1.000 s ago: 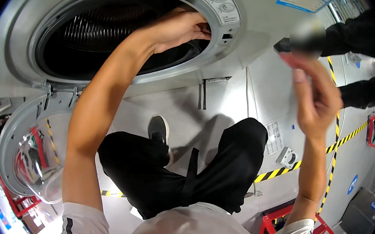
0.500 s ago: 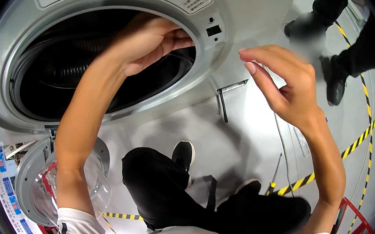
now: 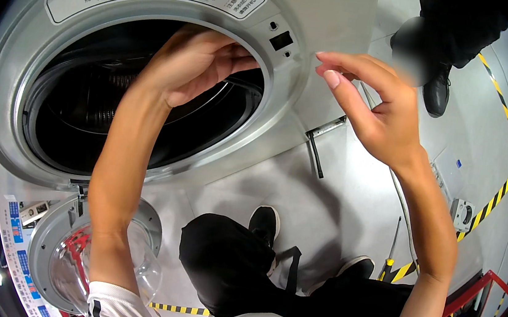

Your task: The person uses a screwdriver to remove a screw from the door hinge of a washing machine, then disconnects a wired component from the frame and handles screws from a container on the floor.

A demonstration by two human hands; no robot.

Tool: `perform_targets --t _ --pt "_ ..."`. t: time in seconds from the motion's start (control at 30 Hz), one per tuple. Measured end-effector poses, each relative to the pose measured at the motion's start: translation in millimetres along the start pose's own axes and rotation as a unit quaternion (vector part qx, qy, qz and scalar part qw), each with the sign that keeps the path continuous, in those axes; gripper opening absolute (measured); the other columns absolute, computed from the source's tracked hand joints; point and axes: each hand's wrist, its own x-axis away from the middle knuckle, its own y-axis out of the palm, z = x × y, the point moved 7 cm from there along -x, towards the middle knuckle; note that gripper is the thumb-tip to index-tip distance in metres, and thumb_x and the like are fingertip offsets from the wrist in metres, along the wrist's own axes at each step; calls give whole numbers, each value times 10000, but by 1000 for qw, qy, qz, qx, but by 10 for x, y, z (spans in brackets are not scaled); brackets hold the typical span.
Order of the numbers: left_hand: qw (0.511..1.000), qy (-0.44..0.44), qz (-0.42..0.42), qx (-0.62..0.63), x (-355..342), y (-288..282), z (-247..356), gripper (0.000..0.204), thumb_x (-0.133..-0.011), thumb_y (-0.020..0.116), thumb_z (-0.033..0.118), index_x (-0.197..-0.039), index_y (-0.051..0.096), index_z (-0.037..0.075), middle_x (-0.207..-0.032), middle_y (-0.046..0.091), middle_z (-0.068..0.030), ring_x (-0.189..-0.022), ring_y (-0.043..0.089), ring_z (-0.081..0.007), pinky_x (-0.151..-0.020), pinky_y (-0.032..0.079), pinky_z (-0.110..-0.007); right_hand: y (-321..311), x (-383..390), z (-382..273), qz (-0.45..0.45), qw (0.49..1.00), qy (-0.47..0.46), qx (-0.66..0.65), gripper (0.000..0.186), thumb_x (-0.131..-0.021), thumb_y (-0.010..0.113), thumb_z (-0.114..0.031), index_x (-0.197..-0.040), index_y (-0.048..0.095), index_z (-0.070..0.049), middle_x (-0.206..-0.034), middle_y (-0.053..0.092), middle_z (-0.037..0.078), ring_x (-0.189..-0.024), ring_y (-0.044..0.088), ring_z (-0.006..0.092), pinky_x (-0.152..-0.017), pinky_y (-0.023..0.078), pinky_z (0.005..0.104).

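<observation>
Washer [image 3: 326, 27]: door [image 3: 43, 254] swung open.
Left hand [image 3: 198, 72]: tucked inside now, fingertips hidden by the porthole rim [image 3: 269, 79]; grip can't be told.
Right hand [image 3: 386, 107]: raised outside, loosely curled, thumb and forefinger parted.

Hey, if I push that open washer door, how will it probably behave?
The door would probably swing rather than slide, since a hinge joins it to the washer. Its grey ring looks rigid, so it likely won't flex much. The clear bowl looks smooth and shiny, so it may feel slippery.
</observation>
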Motion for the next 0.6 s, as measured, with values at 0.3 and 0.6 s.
perform_targets --t 0.3,0.6 --pt "999 -5 -25 43 -69 7 6 296 -951 418 188 -1153 511 -7 -1138 562 -142 -1052 561 -254 -928 472 -410 52 -12 62 5 1000 20 -22 182 -805 627 -120 -957 665 -28 -808 666 103 -703 629 187 -606 480 279" --pt "997 -15 71 -30 -53 -3 -8 297 -951 417 188 -1146 514 -13 -1121 574 -144 -1029 578 -242 -913 489 -401 96 38 135 -7 998 42 -44 188 -807 620 -122 -967 661 -32 -831 670 105 -702 624 182 -641 487 281"
